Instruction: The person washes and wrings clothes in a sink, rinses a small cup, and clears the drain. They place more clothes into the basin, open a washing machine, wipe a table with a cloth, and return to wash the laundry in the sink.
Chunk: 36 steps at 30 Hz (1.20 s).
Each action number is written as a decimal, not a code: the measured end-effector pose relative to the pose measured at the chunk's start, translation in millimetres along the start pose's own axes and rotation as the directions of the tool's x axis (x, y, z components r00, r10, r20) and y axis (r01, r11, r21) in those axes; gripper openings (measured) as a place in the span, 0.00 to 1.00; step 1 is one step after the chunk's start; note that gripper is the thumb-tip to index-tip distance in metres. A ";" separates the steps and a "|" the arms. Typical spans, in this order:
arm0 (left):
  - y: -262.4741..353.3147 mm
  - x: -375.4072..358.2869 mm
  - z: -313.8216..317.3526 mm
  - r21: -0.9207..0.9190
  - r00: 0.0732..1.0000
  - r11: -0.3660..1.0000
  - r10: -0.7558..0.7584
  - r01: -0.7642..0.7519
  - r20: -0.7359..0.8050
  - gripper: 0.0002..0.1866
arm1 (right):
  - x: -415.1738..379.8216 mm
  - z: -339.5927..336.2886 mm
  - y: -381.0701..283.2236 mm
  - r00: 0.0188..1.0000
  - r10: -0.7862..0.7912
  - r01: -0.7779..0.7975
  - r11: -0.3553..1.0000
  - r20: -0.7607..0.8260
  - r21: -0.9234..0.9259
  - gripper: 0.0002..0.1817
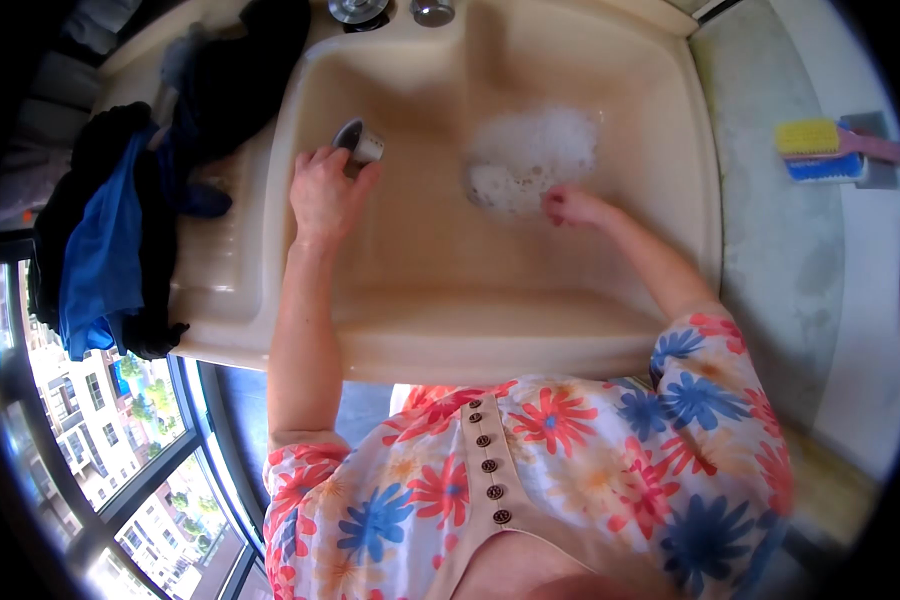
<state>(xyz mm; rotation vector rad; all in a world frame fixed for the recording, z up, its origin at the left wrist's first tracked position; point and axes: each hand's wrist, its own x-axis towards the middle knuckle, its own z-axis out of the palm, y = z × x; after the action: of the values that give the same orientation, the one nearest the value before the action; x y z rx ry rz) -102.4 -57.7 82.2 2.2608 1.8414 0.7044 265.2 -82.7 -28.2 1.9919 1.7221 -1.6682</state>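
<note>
Over the sink (490,312), left hand (325,190) clasps a metal cup (371,147); right hand (571,205), fingers bunched, meets suds (545,140), grip unclear!

Cup (370,146), probably metal, in left hand (326,190); white suds (548,145) just beside right hand (568,206); yellow-bristled brush (808,138) well right of both hands.

White shirt (425,450), red, blue, orange flowers (555,421); beige placket (492,479), dark round buttons (489,466) (six visible); hands (327,195) bare.
</note>
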 end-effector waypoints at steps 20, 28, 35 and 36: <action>-1.6 0.0 4.0 0.002 0.999 1.000 -0.010 0.010 0.043 0.13 | 20.2 -92.4 -294.5 0.407 -0.699 0.748 0.625 -0.588 -0.225 0.13; 2.7 1.4 2.1 0.033 0.999 0.999 0.030 -0.031 0.040 0.14 | 27.3 -64.4 -320.3 0.272 -0.754 0.689 0.586 -0.598 -0.427 0.13; -1.4 -0.4 4.4 0.024 0.998 0.998 0.051 -0.052 0.030 0.15 | 30.3 -55.2 -321.3 0.393 -0.674 0.632 0.692 -0.625 -0.349 0.14; -1.1 -0.3 3.6 0.028 0.998 0.998 0.054 -0.055 0.036 0.15 | 30.5 -54.8 -320.5 0.400 -0.672 0.630 0.695 -0.622 -0.346 0.14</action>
<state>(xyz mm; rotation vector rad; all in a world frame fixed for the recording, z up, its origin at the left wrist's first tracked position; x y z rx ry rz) -101.8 -57.2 78.5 2.3335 1.7924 0.6458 65.9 96.5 158.4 2.2552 3.1368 -0.8208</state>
